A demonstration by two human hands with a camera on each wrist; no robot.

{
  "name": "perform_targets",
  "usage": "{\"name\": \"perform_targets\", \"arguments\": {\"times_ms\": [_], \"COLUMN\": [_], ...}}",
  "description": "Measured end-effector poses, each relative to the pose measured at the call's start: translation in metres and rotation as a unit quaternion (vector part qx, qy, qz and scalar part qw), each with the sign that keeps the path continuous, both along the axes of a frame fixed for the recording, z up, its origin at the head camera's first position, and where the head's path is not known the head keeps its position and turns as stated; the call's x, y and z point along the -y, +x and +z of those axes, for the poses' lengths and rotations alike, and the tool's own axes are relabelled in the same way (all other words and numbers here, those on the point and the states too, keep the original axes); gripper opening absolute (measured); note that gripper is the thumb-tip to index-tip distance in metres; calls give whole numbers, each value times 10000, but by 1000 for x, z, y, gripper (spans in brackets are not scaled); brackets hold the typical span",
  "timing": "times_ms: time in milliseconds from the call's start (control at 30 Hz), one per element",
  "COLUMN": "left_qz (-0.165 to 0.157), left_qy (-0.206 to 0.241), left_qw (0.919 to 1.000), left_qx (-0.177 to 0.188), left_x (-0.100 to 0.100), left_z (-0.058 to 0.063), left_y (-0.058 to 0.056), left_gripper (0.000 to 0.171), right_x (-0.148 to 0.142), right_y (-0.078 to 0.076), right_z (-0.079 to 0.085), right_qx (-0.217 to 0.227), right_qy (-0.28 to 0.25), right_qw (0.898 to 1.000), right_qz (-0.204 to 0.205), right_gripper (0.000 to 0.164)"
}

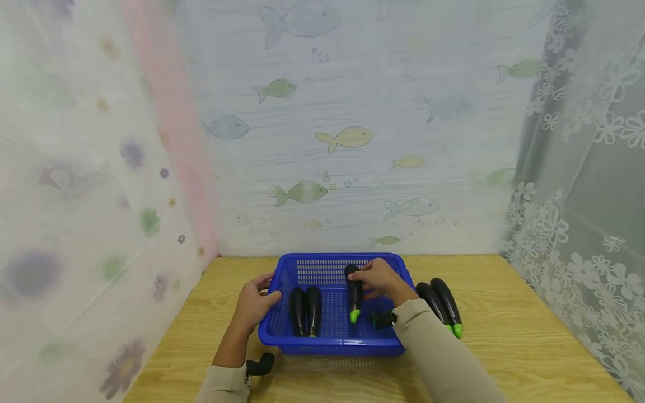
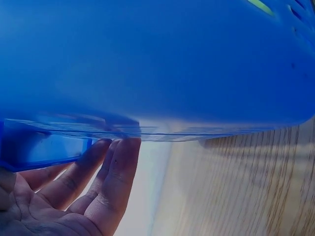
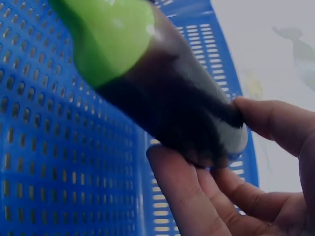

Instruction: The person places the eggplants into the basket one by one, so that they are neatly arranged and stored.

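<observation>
My right hand [image 1: 380, 278] pinches a dark purple eggplant [image 1: 355, 294] by its rounded end, over the inside of a blue plastic basket [image 1: 340, 348]. In the right wrist view the thumb and fingers grip that eggplant [image 3: 167, 93], its bright green cap pointing away from the hand. My left hand [image 1: 255, 302] holds the basket's left rim, thumb over the edge and fingers along the outside. From the left wrist view, those fingers [image 2: 118, 179] rest against the basket's outer wall [image 2: 157, 64]. Two more eggplants [image 1: 305, 310] lie side by side in the basket's left part.
Outside the basket, two eggplants [image 1: 443, 305] lie on the wooden table [image 1: 514, 330] to the right, partly hidden by the right sleeve. A curtain with printed fish [image 1: 347, 137] hangs behind the table, and more patterned curtains stand at both sides.
</observation>
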State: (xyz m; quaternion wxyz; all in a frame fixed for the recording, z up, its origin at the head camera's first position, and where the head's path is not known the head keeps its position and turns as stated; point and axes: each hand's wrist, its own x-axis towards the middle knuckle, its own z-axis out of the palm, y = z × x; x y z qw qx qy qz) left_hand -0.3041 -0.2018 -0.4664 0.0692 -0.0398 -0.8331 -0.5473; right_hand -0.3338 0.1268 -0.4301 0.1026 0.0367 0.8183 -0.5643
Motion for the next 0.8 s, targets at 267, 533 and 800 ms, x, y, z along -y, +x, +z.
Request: {"name": "perform_targets", "arguments": {"times_ms": [267, 533, 800], "left_qz": [27, -8, 82], "left_qy": [17, 36, -24], "left_qw": [10000, 10000, 10000], "left_qx": [-4, -15, 16], "left_x": [1, 0, -2], "left_z": [0, 0, 1], "left_y": [-2, -1, 0], "left_gripper": [60, 60, 59], "right_x": [17, 34, 44], "right_y": [-5, -3, 1], "right_z": [-5, -9, -11], "right_qx": [169, 207, 396], "right_qy": [-53, 157, 36], "right_qw": [9998, 9995, 9986], "right_qz": [73, 166, 348], "right_gripper": [45, 37, 43]}}
